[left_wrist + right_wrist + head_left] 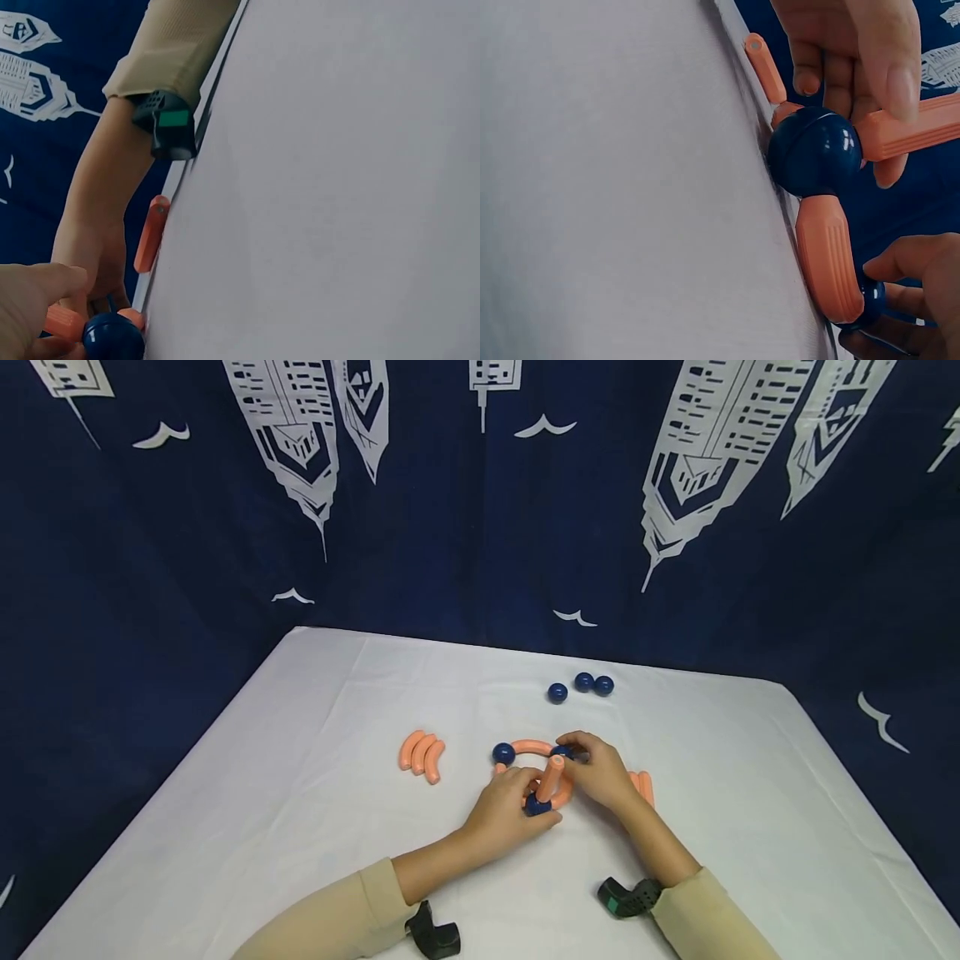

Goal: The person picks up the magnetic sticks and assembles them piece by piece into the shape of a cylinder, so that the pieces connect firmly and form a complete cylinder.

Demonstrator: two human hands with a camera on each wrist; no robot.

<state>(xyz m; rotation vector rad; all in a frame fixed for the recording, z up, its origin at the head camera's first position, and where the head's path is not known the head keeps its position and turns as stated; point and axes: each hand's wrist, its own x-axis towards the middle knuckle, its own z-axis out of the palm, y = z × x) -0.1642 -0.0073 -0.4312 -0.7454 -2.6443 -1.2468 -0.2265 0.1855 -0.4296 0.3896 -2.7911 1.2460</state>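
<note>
Blue balls and curved orange building rods form a ring on the white table. A blue ball [503, 753] sits at its back left, beside a curved rod [532, 747]. My left hand [504, 810] pinches an upright straight orange rod [551, 779], which stands on the near blue ball [815, 151]. In the right wrist view a curved rod [829, 255] joins that ball to another blue ball [874, 300]. My right hand [597, 772] holds this second ball at the ring's back right, partly hiding it. The left wrist view shows the near ball [112, 337] beside my left fingers.
Three curved orange rods [423, 755] lie to the left of the ring. Three loose blue balls [557, 693] sit toward the back of the table [360, 693]. Straight orange rods [647, 787] lie partly hidden behind my right wrist. A dark blue patterned cloth [465, 543] hangs behind.
</note>
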